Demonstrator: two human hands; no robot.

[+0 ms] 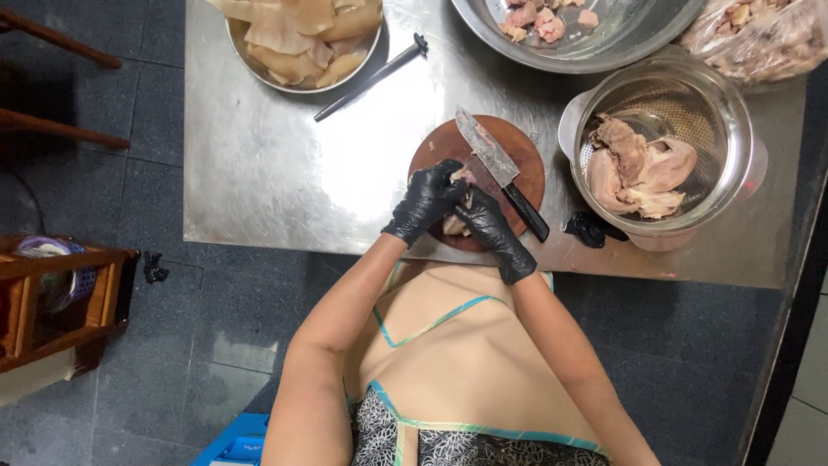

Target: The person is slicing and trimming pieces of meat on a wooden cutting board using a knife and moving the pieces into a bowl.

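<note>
Working one meat piece at the table's near edge
My left hand point(429, 200) and right hand point(488, 226) fingers pinch the meat piece point(457, 223) on the round cutting board point(526, 160); knife point(496, 166) idle, colander pot point(720, 116) holding more.

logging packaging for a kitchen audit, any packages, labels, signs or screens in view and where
Clear plastic bag: top right corner of the steel table, crumpled, see-through, filled with pale pinkish meat pieces.
No labels, signs or screens show.
</note>
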